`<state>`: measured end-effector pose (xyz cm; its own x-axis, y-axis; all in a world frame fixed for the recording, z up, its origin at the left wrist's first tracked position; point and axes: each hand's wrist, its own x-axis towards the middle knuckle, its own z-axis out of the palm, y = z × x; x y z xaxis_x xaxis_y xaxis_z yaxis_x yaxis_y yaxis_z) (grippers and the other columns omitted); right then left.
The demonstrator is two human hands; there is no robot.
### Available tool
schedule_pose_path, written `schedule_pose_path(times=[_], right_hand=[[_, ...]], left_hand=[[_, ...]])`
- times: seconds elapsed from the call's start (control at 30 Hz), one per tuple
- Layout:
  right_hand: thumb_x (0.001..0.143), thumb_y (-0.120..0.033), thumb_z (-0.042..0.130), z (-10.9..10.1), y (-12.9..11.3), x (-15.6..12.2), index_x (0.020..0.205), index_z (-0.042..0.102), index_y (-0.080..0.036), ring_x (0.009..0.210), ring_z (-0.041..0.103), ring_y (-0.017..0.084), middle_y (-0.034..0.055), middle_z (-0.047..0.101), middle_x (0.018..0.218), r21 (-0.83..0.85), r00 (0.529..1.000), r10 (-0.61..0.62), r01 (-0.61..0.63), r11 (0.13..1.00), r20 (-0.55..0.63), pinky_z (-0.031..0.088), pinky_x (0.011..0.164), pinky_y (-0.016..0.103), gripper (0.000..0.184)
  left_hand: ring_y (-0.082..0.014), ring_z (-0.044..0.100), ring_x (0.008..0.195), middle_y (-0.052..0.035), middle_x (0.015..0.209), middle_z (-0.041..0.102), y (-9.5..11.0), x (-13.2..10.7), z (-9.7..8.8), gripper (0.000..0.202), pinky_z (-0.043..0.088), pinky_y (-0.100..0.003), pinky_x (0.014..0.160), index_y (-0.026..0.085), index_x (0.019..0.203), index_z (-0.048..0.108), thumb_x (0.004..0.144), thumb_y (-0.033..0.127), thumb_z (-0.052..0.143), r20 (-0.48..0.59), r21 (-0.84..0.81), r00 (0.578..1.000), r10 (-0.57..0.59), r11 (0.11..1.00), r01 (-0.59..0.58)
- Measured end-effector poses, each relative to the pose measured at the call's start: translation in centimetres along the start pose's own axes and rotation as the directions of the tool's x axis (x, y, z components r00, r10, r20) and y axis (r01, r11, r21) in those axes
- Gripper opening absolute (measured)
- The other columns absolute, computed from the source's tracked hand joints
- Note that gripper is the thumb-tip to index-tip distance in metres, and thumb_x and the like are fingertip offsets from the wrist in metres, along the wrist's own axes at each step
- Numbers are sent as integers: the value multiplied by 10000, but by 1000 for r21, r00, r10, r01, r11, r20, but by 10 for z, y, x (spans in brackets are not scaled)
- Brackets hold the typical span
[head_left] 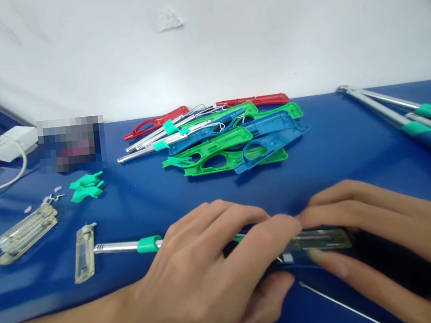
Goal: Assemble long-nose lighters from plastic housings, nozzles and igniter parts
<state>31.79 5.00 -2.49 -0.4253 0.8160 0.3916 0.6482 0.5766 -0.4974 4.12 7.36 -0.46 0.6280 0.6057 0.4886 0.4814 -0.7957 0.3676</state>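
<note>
My left hand point(217, 263) is closed over a blue long-nosed lighter casing point(299, 261) low in the middle of the view. A metal tube point(117, 247) with a green collar point(149, 244) sticks out to the left from under that hand. At the right end, my right hand point(383, 237) pinches a clear fuel tank point(324, 239) between thumb and fingers, against the blue casing. The fingers hide much of the casing. Another clear fuel tank point(84, 253) lies at the tube's tip. Below the hands lies a thin metal rod point(339, 302).
Red, green and blue casing halves point(217, 146) are piled with metal tubes at the back. Green plastic pieces point(87, 186) and more clear tanks point(28, 233) lie left. Assembled lighters point(421, 126) rest at right. A white box point(10, 143) with a cable stands far left.
</note>
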Motion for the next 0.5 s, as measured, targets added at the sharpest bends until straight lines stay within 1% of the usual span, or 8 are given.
schedule_pose_path(times=[0.1,0.17,0.2,0.27,0.33,0.37,0.43,0.5], right_hand=[[1086,-485,717,1,7,-9,1587,697,-455,917,836,250,38,797,1275,-75,999,-44,46,996,26,718,691,359,503],[1062,-469,737,3,11,-13,1653,651,-469,920,818,249,51,761,1390,-139,992,-117,121,983,39,712,675,373,597],[1048,-472,750,5,13,-15,1688,622,-480,964,813,269,59,737,1459,-168,987,-155,161,973,47,716,692,396,653],[1036,-469,750,8,15,-17,1762,534,-499,1096,799,327,72,686,1572,-219,975,-210,221,950,70,726,757,459,758],[1046,-452,709,11,17,-19,1810,457,-503,1196,779,372,83,652,1627,-251,968,-233,248,936,88,727,803,521,806],[1046,-434,690,13,18,-20,1821,434,-507,1222,775,386,84,646,1640,-260,967,-238,253,932,87,727,812,545,820],[1030,-401,677,18,20,-23,1796,475,-527,1224,789,387,63,655,1654,-267,971,-223,238,934,83,732,797,542,802],[1052,-477,650,24,23,-28,1667,639,-576,1172,823,353,-5,708,1623,-281,983,-183,177,943,5,730,748,460,624]], left_hand=[[-174,850,1022,-3,1189,871,2,1,2,229,746,-315,949,230,1356,712,1130,227,746,-77,-17,997,-18,1000,17],[-168,837,972,5,1126,859,4,1,3,179,742,-294,897,232,1307,726,1129,227,735,-157,0,988,5,1000,-5],[-170,832,965,10,1107,853,6,0,2,154,739,-292,888,238,1286,731,1132,229,725,-180,20,984,13,1000,-10],[-173,829,1027,25,1111,846,8,-5,-1,120,726,-294,962,270,1280,732,1165,256,701,-177,93,984,-2,995,19],[-168,824,1109,39,1144,846,5,-15,-8,105,696,-301,1089,301,1292,728,1203,322,676,-136,168,989,-50,983,73],[-162,825,1098,46,1150,849,2,-20,-11,111,688,-304,1105,314,1276,731,1222,367,649,-112,210,993,-46,975,69],[-156,829,1015,54,1143,857,-8,-30,-18,151,703,-307,1054,321,1258,733,1235,417,619,-49,273,999,12,962,2],[-159,827,974,36,1140,858,-18,-37,-22,179,712,-312,1021,307,1277,737,1226,445,635,-19,292,999,27,956,-20]])
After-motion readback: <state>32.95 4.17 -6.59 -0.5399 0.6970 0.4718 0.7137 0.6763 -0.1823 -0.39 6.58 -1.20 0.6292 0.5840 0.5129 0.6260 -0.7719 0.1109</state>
